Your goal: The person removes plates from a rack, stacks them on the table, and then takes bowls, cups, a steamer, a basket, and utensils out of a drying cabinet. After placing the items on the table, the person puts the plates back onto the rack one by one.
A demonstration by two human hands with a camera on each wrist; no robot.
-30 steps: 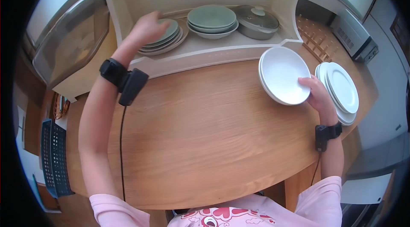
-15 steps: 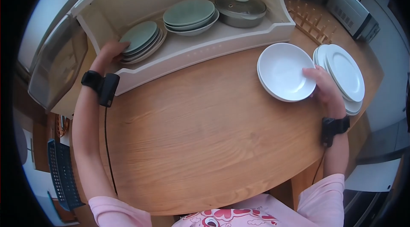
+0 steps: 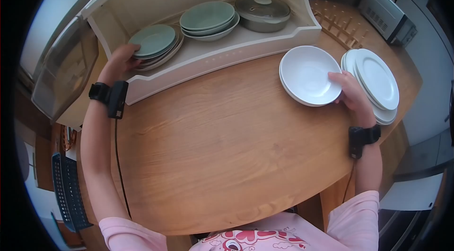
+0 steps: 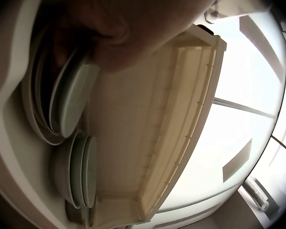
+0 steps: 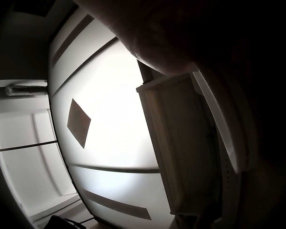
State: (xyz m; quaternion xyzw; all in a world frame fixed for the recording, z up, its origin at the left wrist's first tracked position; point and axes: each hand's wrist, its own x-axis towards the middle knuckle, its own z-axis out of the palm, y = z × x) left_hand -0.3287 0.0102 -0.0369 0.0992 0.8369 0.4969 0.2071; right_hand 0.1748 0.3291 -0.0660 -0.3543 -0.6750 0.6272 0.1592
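In the head view my left hand [image 3: 124, 58] reaches into the left end of the cream cabinet [image 3: 222, 62]. It grips the left edge of the upper green plates [image 3: 152, 40], thumb on top and fingers underneath. A dark gap shows between these and the lower plates [image 4: 38, 102] in the left wrist view. My right hand [image 3: 353, 92] holds two nested white bowls [image 3: 309, 73] by their right rim, with the thumb inside the top one. The bowls are tilted over the table's right side; the right wrist view shows their rim dark and mostly from the side.
Green bowls [image 3: 208, 15] and a lidded pot [image 3: 262, 13] stand further right in the cabinet. Stacked white plates [image 3: 378, 78] lie beside my right hand on the wooden table [image 3: 213, 156]. Behind them are a pegged wooden rack [image 3: 341, 31] and a silver appliance [image 3: 388, 14].
My left hand has moved from above the plate stack to its left edge and grips the upper green plates, which have risen slightly. My right hand keeps holding the white bowls.
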